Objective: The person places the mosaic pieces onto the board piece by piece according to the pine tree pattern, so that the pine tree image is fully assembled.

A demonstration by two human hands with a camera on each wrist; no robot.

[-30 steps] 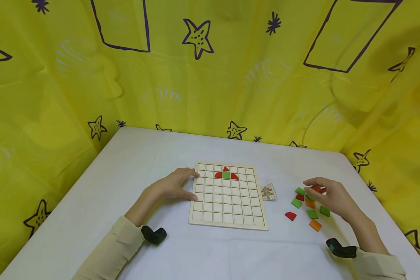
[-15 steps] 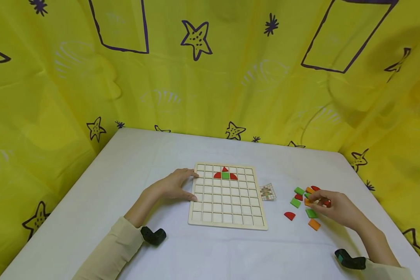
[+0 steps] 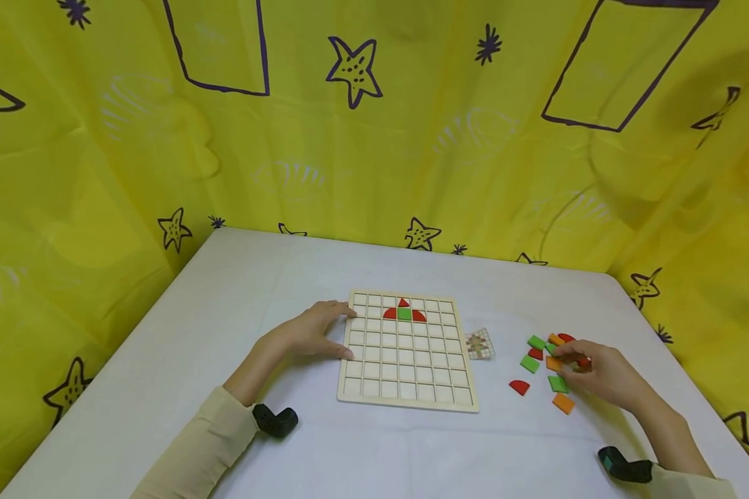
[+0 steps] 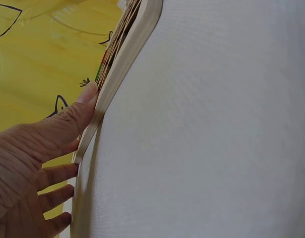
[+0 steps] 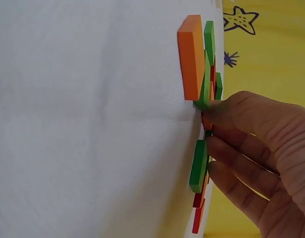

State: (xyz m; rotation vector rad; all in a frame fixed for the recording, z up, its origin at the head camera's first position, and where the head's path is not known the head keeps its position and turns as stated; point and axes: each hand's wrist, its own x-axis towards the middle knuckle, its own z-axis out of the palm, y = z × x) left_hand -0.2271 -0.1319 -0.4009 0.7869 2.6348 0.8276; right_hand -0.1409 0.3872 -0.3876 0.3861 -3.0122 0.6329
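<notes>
In the head view my left hand (image 3: 312, 330) rests against the left edge of a light wooden grid board (image 3: 407, 404). Its thumb and fingers are spread along that edge. The board holds a red triangle (image 3: 403, 303), a green square (image 3: 404, 314) and red quarter-round tiles (image 3: 390, 314) on both sides of the square. At the right, my right hand (image 3: 605, 373) is low over a loose group of coloured tiles. Its thumb and forefinger come down at an orange tile (image 3: 553, 363); whether they pinch it is unclear. Red tiles are partly hidden under the hand.
A small pattern card (image 3: 479, 344) lies partly beside the board's right edge. Green tiles (image 3: 530, 364), a separate red quarter-round (image 3: 519, 387) and another orange tile (image 3: 563, 403) lie near the right hand. Yellow patterned cloth (image 3: 349, 152) surrounds the white table (image 3: 274, 270).
My right hand has come down and slightly nearer to me over the tiles, uncovering an orange and a red one at the back. My left hand and the board stay put.
</notes>
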